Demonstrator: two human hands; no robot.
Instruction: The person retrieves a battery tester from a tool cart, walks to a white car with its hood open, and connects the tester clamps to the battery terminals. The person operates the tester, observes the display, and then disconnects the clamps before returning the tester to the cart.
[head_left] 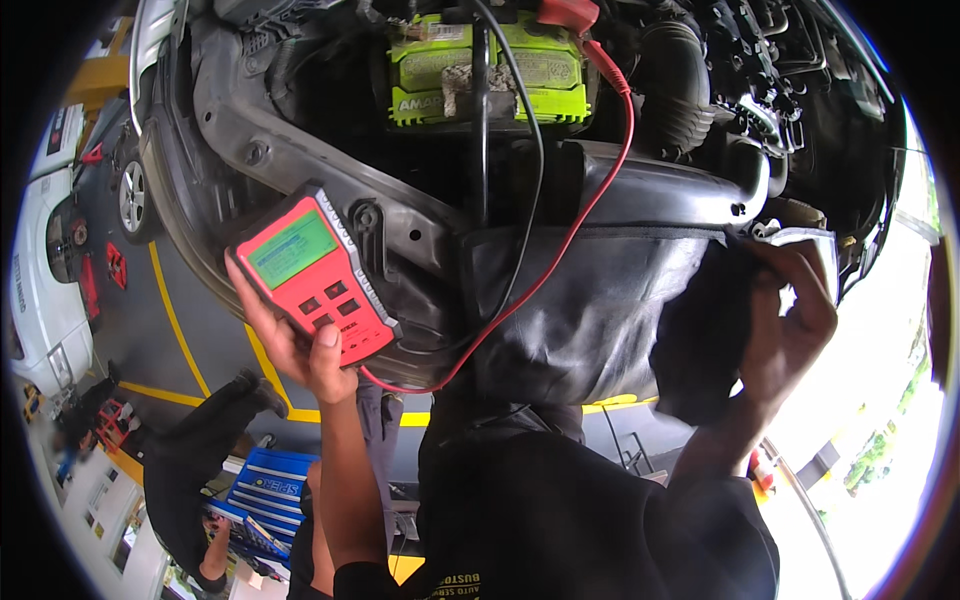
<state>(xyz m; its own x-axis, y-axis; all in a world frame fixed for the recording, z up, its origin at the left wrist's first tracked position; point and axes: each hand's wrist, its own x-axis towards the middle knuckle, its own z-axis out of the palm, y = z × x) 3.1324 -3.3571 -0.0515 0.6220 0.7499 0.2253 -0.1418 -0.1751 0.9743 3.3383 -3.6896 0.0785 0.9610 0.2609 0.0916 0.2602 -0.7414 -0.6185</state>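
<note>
In the head view, the left hand (288,352) has its fingers wrapped around a red, rectangular handheld tester with a green screen (315,285), above the car's front edge. A thin red cable (578,235) runs from it toward the lime-green boxy battery (555,80). The right hand's (785,325) fingers pinch a dark black cloth-like item (703,335).

A white vehicle (42,300) is at the left edge; a blue tool cabinet (272,468) stands at lower left.
</note>
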